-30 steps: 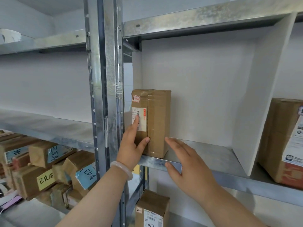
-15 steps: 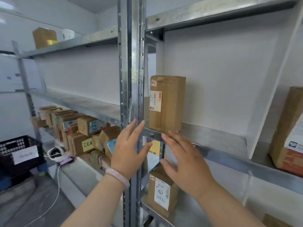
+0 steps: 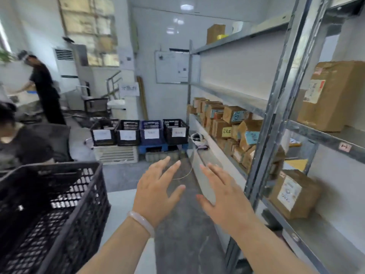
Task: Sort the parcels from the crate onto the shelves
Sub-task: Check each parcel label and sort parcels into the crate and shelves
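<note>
While it's hovering over the floor (image 3: 177, 244), left hand (image 3: 156, 194): fingers spreading, released, gripping nothing;
right hand (image 3: 225, 200): fingers straight, released, gripping nothing;
crate (image 3: 59, 167): sitting left of left fingers, apart;
parcels (image 3: 294, 194): sitting on shelves (image 3: 324, 135) right of right fingers, apart

Your left hand (image 3: 156, 191) is held out in front of you, back of the hand up, fingers straight and spread, thumb angled out toward your other hand. It holds nothing. A pale bangle (image 3: 141, 222) circles your left wrist, and the bare forearm runs down and to the left behind it. Your right hand (image 3: 225, 198) sits just beside the left at about the same height, also back up, fingers straight and fanned, thumb pointing toward the left hand, holding nothing. The two hands are apart, not touching.
</note>
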The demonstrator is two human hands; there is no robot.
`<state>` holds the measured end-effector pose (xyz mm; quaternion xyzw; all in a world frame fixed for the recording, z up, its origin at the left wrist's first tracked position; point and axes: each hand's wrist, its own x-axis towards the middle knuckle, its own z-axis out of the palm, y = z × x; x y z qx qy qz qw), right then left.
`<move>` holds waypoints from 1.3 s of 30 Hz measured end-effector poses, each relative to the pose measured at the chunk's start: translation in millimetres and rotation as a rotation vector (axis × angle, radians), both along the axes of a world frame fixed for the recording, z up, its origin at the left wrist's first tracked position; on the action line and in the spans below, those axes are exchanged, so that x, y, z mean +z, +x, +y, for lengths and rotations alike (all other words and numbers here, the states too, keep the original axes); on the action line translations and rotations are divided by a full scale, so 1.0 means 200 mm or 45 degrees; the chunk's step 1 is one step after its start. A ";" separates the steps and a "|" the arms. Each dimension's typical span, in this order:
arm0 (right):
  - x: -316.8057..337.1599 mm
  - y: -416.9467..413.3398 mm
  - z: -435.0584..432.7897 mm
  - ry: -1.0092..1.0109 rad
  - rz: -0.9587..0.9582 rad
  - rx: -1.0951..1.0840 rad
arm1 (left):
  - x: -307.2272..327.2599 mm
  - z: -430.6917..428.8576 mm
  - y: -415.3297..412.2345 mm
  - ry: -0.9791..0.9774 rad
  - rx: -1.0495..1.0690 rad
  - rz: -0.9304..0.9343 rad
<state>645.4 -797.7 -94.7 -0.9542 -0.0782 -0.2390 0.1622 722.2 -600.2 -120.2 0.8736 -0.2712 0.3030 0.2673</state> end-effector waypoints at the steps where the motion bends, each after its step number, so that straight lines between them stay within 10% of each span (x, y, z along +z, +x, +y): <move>1: -0.02 -0.01 0.11 0.008 0.015 0.061 | -0.01 0.14 -0.06 0.024 0.064 0.016; 22: -0.16 -0.13 2.80 0.144 0.251 0.890 | -0.10 2.73 -0.80 -0.097 0.856 0.348; 39: -0.31 0.46 3.50 0.966 0.933 0.579 | -0.24 3.26 -0.21 -0.315 0.717 0.723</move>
